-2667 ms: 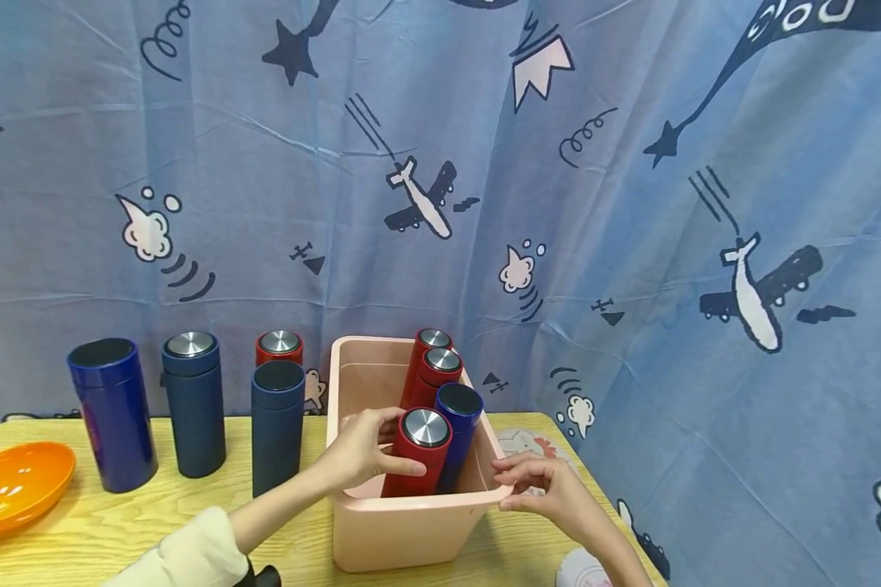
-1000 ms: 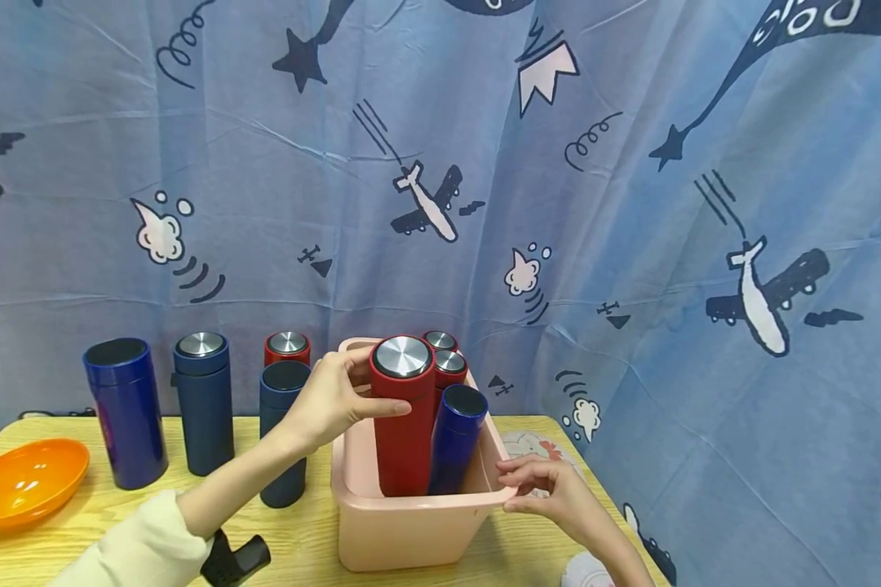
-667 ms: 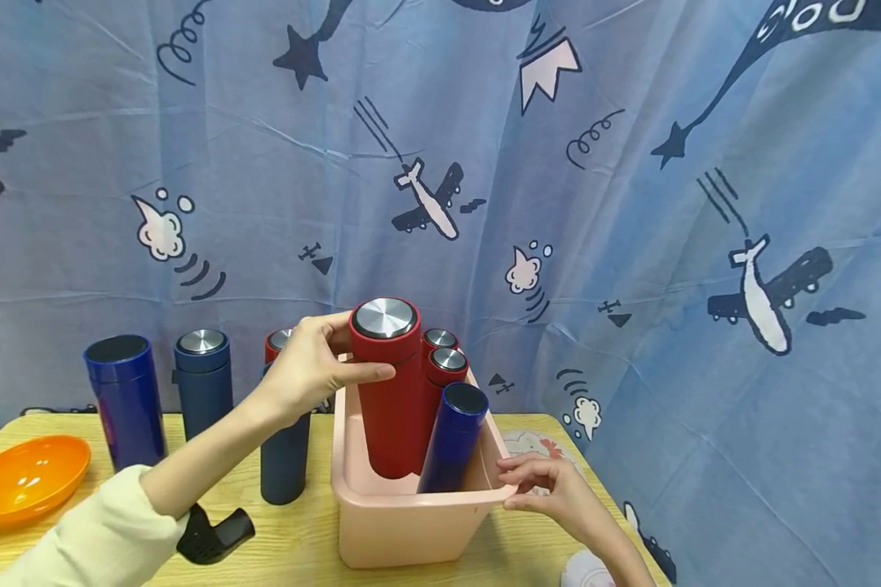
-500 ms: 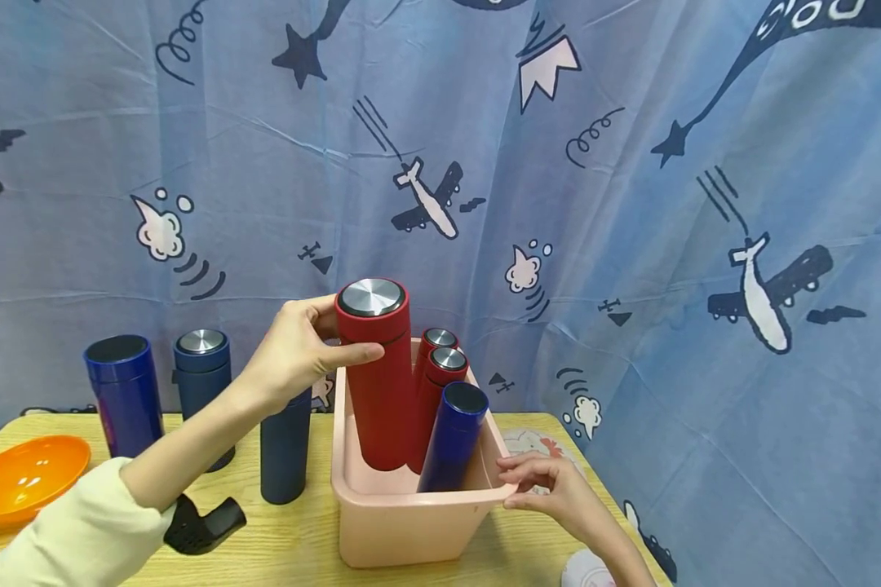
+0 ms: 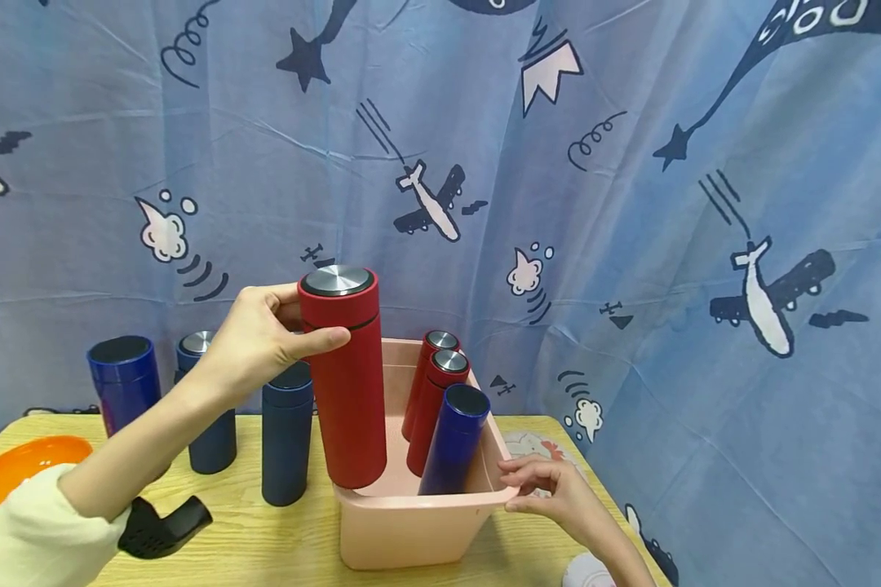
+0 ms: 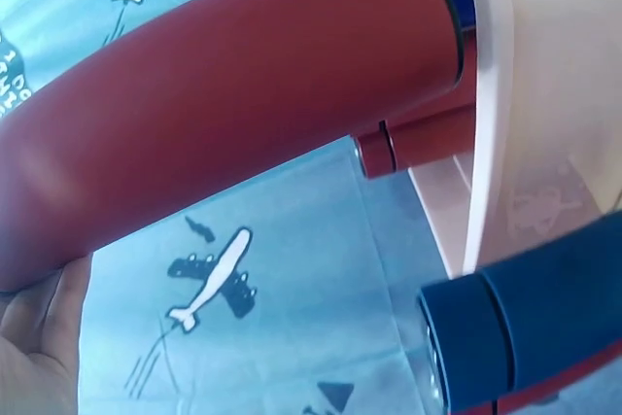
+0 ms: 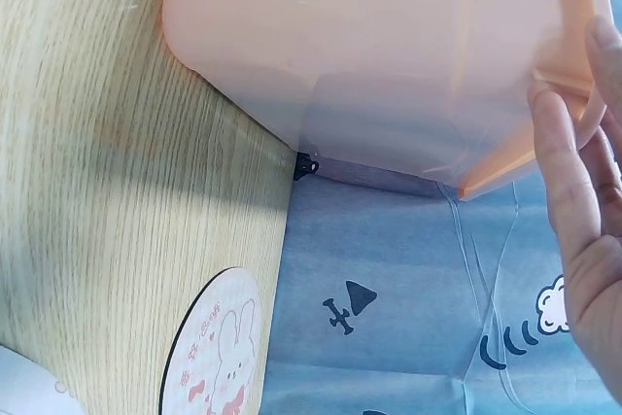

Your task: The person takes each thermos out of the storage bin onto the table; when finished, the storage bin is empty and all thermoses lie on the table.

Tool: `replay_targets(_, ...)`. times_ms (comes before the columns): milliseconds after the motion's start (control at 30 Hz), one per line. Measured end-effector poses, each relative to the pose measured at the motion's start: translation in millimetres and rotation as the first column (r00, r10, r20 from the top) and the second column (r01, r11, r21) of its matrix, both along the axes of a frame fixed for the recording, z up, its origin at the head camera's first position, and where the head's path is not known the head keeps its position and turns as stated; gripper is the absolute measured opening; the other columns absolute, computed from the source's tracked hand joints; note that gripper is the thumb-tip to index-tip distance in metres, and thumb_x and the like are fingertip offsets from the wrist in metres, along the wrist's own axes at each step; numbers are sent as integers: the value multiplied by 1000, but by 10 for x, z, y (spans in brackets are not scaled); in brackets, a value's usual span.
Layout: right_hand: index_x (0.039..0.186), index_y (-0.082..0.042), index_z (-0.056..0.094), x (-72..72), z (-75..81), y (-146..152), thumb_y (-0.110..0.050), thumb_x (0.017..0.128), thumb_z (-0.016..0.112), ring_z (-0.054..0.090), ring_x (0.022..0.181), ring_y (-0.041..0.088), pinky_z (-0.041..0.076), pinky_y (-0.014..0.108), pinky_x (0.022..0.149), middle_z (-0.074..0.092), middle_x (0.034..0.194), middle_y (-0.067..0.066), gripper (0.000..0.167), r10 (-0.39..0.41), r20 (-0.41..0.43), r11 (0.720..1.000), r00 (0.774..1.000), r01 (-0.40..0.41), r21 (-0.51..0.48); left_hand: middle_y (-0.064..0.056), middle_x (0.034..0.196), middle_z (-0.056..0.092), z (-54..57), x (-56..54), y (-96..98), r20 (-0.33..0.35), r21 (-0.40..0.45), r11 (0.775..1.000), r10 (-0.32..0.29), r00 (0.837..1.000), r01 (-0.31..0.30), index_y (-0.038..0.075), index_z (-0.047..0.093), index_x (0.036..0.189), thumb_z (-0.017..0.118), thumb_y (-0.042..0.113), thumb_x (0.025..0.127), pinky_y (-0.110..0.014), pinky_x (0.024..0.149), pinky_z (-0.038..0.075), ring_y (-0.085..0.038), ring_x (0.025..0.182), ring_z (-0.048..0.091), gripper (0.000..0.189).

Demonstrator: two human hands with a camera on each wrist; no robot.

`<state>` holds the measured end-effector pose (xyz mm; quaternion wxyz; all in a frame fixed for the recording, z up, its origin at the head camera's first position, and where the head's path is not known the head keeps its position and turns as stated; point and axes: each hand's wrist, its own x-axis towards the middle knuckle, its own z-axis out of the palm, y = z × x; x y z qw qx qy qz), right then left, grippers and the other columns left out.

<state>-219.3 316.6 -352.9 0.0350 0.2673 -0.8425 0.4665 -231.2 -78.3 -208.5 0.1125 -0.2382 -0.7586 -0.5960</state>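
Red flask point(image 5: 348, 399) in left grip point(image 5: 264, 334), raised higher; shifted leftward

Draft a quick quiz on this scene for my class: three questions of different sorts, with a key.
1. Fill in the colour: the left grip holds a ____ flask.
2. True or false: the right grip also holds that flask.
3. How many other flasks show inside the bin? A) two B) three C) five

Key: 1. red. 2. False; it holds the bin's rim. 3. B.
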Motion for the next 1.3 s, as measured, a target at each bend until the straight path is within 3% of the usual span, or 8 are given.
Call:
replay_targets(233,95,12,69,-8,-4,-5,-11,81,75,61,94,0,55,24,71,64,109,29,27,-14,-16,1000,1000,15,5,-14,106,70,-10,92,-237,2,-46,998,41,999,-41,2,61,125,79,24,81,-33,78,56,-21,90,69,52)
replay_targets(500,97,11,69,5,9,2,-9,81,74,62,90,2,55,23,71,63,110,29,26,-25,-5,1000,1000,25,9,-8,96,72,-180,164,-494,34,-150,981,131,991,-124,3,63,120,81,27,79,-33,77,53,-17,85,67,51)
replay_targets(833,97,11,70,25,14,-18,-10,82,74,63,87,4,55,23,71,63,111,30,26,-52,16,999,999,52,10,-12,106,70,-655,213,-780,77,-241,960,169,983,-146,-3,54,133,84,23,74,-24,71,54,-10,88,67,71)
replay_targets(1033,97,11,70,26,-2,-21,-12,82,75,62,90,2,55,23,70,62,113,30,28,-60,51,998,997,60,6,-16,105,69,-924,210,-978,79,-235,961,167,983,-144,-10,50,133,83,13,74,-24,67,56,-4,83,66,71)
replay_targets(1167,96,11,70,24,-8,-12,-11,81,75,62,91,2,55,23,70,62,112,30,27,-53,31,999,998,53,9,-19,105,69,-1084,206,-1102,40,-283,941,203,978,-184,-12,51,130,85,11,71,-22,65,55,0,80,65,72)
replay_targets(1300,96,11,70,15,-11,-19,-10,82,75,62,92,1,55,24,71,62,112,30,26,-51,22,999,998,50,8,-23,107,67,-1239,191,-1269,70,-300,934,225,972,-195,-17,44,132,82,8,74,-23,64,55,0,79,64,74)
